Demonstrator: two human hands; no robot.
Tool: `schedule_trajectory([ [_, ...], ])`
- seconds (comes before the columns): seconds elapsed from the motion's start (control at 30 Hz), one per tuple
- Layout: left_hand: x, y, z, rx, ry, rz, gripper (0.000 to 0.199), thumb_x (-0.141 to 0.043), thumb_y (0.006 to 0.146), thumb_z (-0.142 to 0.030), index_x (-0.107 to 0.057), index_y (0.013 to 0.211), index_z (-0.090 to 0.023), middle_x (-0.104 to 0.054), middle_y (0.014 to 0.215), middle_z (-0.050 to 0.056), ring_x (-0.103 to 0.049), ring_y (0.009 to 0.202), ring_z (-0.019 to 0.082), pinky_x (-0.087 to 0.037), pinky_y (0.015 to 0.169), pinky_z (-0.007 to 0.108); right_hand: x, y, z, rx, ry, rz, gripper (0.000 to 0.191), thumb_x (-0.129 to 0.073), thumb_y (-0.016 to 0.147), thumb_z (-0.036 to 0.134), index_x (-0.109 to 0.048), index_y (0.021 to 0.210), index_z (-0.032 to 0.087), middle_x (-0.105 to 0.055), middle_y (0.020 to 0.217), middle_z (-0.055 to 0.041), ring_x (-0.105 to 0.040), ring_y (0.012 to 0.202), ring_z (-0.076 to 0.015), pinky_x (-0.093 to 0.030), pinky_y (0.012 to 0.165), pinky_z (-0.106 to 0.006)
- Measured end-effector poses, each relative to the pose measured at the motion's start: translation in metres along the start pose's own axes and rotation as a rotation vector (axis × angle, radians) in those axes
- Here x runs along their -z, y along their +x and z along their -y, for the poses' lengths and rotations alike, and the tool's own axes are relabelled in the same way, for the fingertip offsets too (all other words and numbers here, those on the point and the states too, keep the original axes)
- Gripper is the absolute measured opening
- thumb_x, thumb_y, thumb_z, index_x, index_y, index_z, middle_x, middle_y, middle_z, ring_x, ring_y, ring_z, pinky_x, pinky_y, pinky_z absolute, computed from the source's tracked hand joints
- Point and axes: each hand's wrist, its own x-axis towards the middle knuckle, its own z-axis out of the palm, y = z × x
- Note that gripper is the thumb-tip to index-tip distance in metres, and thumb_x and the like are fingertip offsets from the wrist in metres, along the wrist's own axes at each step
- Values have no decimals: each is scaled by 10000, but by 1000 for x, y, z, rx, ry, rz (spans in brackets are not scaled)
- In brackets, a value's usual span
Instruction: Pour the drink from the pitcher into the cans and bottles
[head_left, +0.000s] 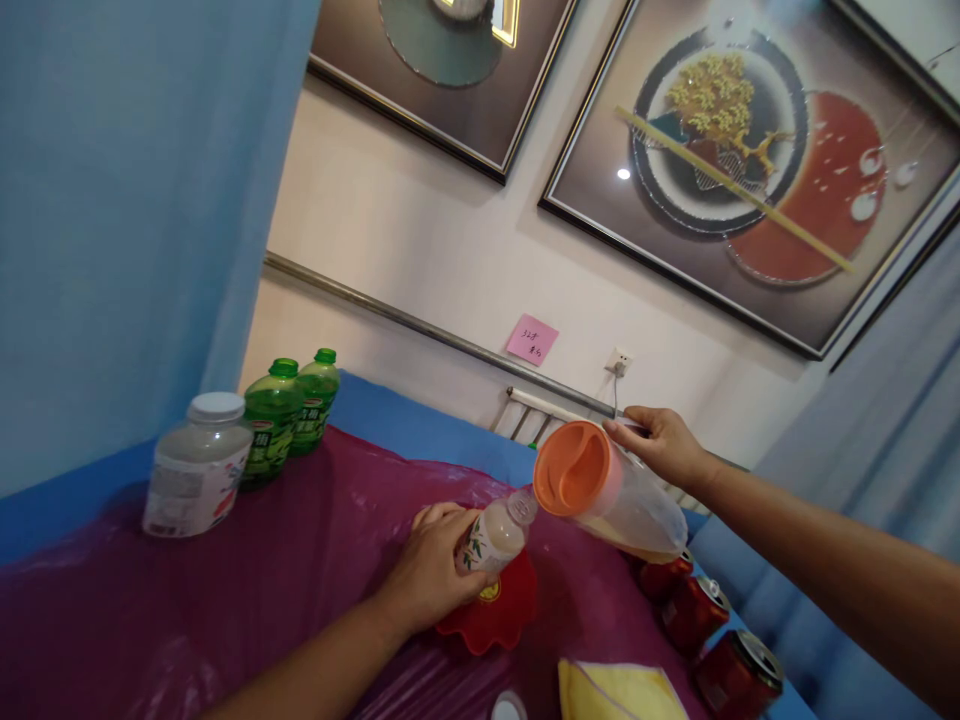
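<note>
My left hand is wrapped around a small clear bottle with a leaf-printed label and an uncapped mouth, tilted to the right. My right hand grips the handle of a translucent pitcher with an orange lid. The pitcher is tipped left, its lid close to the bottle's mouth, with some pale liquid low inside. Whether liquid is flowing between them I cannot tell. Under the bottle lies a red scalloped dish, partly hidden by my left hand.
A lidded clear jar and two green bottles stand at the left on the purple plastic sheet. Several red cans line the right edge. A folded yellow cloth and a white cap lie at the front.
</note>
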Motion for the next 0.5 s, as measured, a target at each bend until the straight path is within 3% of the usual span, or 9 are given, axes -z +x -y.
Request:
schedule_trajectory([
  [0.5, 0, 0, -1, -12, 15, 1, 449, -822, 612, -275, -711, 1047, -273, -715, 1111, 22, -585, 1134, 287, -396, 1010, 389, 1, 0, -2, -9, 20, 8, 582, -573, 853, 705, -324, 596, 246, -273, 571, 57, -273, 554, -111, -208, 492, -270],
])
